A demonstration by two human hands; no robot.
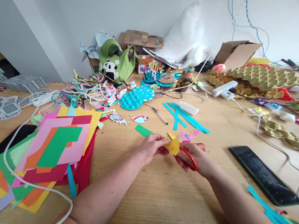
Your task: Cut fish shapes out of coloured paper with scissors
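Between both hands, above the middle of the table, is a small piece of yellow paper (173, 144). My left hand (155, 147) pinches its left edge between thumb and fingers. Red-handled scissors (191, 158) are in my right hand (196, 158), with its fingers in and around the loops. The blades are mostly hidden by the yellow paper. Just beyond the hands lie a green paper strip (143, 130) and pink paper scraps (189, 136). Farther back are blue paper strips (185, 115) and a pen (160, 116).
Stacked coloured paper (58, 145) covers the left side, crossed by a white cable (12, 169). A dark phone (264, 173) lies at the right. Behind are pipe cleaners (81, 94), a green panda bag (119, 65), blue discs (132, 99) and egg cartons (268, 75).
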